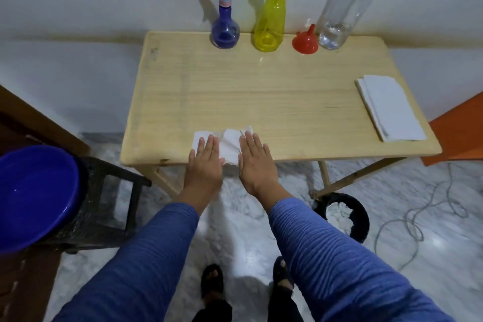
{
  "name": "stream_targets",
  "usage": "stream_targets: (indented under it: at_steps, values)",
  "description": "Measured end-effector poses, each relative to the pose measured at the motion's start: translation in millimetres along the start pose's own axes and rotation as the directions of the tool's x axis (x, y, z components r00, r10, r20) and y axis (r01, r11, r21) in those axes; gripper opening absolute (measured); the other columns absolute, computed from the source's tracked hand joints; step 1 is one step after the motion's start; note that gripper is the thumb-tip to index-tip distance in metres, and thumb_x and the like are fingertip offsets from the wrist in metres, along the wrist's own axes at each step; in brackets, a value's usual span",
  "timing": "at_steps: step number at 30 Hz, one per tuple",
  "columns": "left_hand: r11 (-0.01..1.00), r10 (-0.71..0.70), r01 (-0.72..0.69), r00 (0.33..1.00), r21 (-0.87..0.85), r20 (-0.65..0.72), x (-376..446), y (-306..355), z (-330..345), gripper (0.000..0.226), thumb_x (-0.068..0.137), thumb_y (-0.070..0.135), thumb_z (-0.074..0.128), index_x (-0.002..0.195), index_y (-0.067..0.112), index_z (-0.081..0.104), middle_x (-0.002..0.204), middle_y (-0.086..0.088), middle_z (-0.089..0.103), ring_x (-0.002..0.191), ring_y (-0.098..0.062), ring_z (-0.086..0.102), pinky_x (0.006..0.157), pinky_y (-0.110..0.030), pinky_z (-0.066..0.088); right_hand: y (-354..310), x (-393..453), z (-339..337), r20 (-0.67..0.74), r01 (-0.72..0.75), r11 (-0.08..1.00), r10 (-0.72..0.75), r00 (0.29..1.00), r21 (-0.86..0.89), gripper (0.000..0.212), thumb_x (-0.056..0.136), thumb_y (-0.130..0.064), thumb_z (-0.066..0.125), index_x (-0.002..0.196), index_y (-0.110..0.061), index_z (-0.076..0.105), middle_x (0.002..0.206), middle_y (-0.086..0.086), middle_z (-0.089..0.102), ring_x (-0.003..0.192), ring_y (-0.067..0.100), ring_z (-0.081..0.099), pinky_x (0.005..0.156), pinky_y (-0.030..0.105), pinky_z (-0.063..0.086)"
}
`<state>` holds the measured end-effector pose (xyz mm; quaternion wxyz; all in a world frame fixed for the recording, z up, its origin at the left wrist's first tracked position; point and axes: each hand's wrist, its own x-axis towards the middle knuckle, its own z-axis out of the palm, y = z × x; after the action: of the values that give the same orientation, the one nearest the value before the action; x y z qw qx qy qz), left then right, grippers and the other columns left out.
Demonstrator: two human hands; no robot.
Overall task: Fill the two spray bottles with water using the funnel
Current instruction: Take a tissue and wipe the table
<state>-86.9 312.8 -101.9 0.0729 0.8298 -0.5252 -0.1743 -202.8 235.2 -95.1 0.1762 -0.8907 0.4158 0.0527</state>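
Note:
Along the far edge of the wooden table point(261, 91) stand a purple spray bottle point(225, 30) with a blue trigger head, a yellow spray bottle point(270, 23) with a pink trigger head, a red funnel point(305, 40) lying mouth down, and a tall clear plastic bottle point(345, 5) with a little water at its bottom. At the near edge, my left hand point(205, 162) and my right hand point(254, 159) lie flat, fingers straight, pressing on a crumpled white tissue point(230, 144).
A stack of folded white tissues point(389, 107) lies at the table's right side. A blue basin point(34, 196) sits on a dark stool point(109, 191) to the left. A black bin point(345, 214) stands under the table, and a cable point(418, 212) trails over the marble floor.

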Motion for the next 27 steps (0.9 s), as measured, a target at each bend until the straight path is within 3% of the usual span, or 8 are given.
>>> stream_targets:
  at_steps: [4,7,11,16,18,21,25,27]
  values:
    - [0.997,0.073,-0.073,0.997,0.011,-0.002,8.7,58.6,18.1,0.063,0.095,0.042,0.002,0.149,0.009,0.0,0.158,-0.006,-0.003,0.146,-0.024,-0.005,0.116,-0.038,-0.002,60.7,-16.8,-14.2,-0.006,-0.056,0.998,0.056,0.998,-0.01,0.052,0.103,-0.026,0.014,0.15,-0.011,-0.003,0.159,0.003,-0.011,0.146,0.019,-0.011,0.118,0.035,-0.006]
    - [0.996,0.076,-0.077,0.996,0.037,0.043,22.4,112.6,33.4,0.056,0.103,0.032,0.015,0.149,0.011,-0.007,0.158,-0.003,-0.01,0.146,-0.021,-0.01,0.116,-0.036,-0.005,114.0,-27.1,-28.6,-0.002,-0.094,0.995,0.094,0.996,-0.016,0.052,0.103,-0.026,0.014,0.15,-0.011,-0.003,0.159,0.003,-0.011,0.146,0.019,-0.012,0.118,0.035,-0.006]
    - [0.993,0.11,-0.114,0.99,0.038,0.09,39.7,184.1,48.8,0.056,0.103,0.032,0.016,0.149,0.012,-0.009,0.158,-0.001,-0.013,0.145,-0.019,-0.014,0.116,-0.037,-0.007,185.6,-36.6,-47.0,-0.009,-0.134,0.99,0.134,0.991,-0.036,0.052,0.103,-0.026,0.014,0.15,-0.012,-0.002,0.159,0.002,-0.01,0.146,0.018,-0.011,0.118,0.035,-0.006]
    - [0.986,0.163,-0.16,0.981,-0.036,0.103,57.7,237.4,59.7,0.059,0.102,0.033,0.024,0.149,0.014,-0.005,0.158,-0.001,-0.01,0.145,-0.019,-0.012,0.115,-0.036,-0.008,252.0,-36.2,-62.1,-0.021,-0.089,0.996,0.089,0.996,-0.013,0.051,0.103,-0.028,0.016,0.15,-0.014,0.002,0.159,0.0,-0.007,0.147,0.017,-0.008,0.119,0.037,-0.004]
    - [0.972,0.191,-0.184,0.981,-0.144,0.032,61.0,244.0,66.8,0.063,0.1,0.032,0.037,0.15,0.013,0.004,0.159,-0.004,-0.002,0.146,-0.021,-0.005,0.116,-0.038,-0.004,267.0,-39.3,-62.4,-0.102,-0.013,0.993,0.026,0.994,0.12,0.051,0.103,-0.03,0.027,0.15,-0.016,0.013,0.159,0.002,0.002,0.147,0.018,-0.001,0.121,0.04,0.004]
    - [0.949,0.238,-0.263,0.959,-0.172,-0.153,58.1,239.1,74.5,0.07,0.088,0.031,0.06,0.145,0.004,0.029,0.152,-0.015,0.026,0.142,-0.034,0.022,0.111,-0.053,0.022,281.5,-52.1,-60.1,-0.279,0.122,0.944,-0.034,0.96,0.305,0.059,0.092,-0.042,0.048,0.144,-0.018,0.035,0.155,0.009,0.024,0.145,0.027,0.017,0.117,0.038,0.017]
    - [0.948,0.263,-0.289,0.948,-0.137,-0.177,47.7,222.0,80.0,0.065,0.086,0.034,0.063,0.142,0.013,0.038,0.149,-0.007,0.036,0.141,-0.028,0.027,0.111,-0.049,0.023,291.2,-62.5,-49.1,-0.356,0.231,0.932,-0.123,0.926,0.279,0.055,0.085,-0.053,0.05,0.13,-0.022,0.055,0.143,0.013,0.045,0.133,0.036,0.038,0.108,0.042,0.028]
    - [0.938,0.29,-0.323,0.93,-0.128,-0.224,45.6,218.4,81.8,0.05,0.085,0.023,0.067,0.132,0.017,0.053,0.139,-0.006,0.051,0.135,-0.029,0.039,0.107,-0.049,0.029,292.7,-60.0,-45.2,-0.398,0.247,0.936,-0.133,0.908,0.25,0.04,0.085,-0.04,0.058,0.12,-0.021,0.064,0.132,0.013,0.056,0.125,0.04,0.046,0.103,0.045,0.035]
